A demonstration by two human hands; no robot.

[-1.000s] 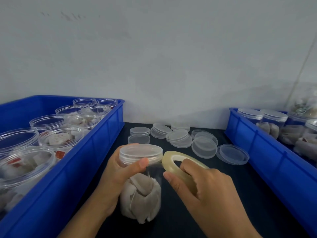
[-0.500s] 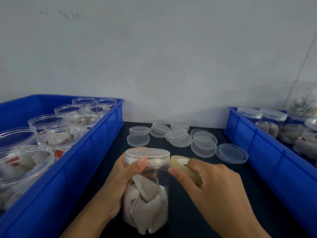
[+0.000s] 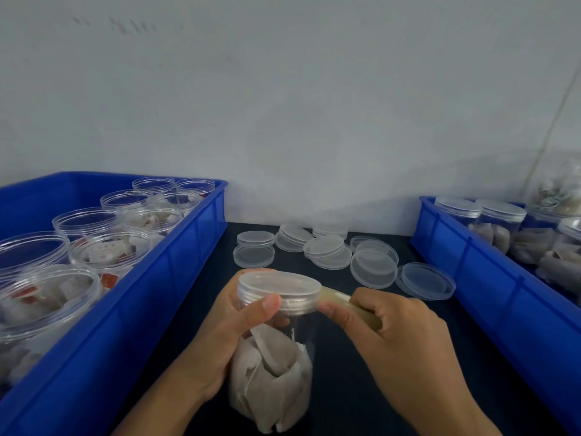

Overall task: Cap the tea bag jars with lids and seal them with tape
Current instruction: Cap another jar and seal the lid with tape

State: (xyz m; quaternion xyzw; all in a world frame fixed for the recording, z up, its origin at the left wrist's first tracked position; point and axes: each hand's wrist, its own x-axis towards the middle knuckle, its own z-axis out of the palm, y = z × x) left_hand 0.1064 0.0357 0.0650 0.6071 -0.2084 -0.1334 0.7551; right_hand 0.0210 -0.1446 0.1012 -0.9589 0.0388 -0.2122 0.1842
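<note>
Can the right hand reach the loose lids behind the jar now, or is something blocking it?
Probably not at once: the right hand grips the tape roll against the jar lid. The path to the loose lids looks free.

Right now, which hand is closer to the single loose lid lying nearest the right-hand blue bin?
Right. The right hand, gripping the tape roll, sits just below the loose lid; the left hand holds the jar farther left.

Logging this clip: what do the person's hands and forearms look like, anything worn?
Both hands, left and right, are bare: no gloves, rings or watch visible. Both forearms are bare to the frame's edge, no sleeves in view. Fingernails are short and unpainted.
</note>
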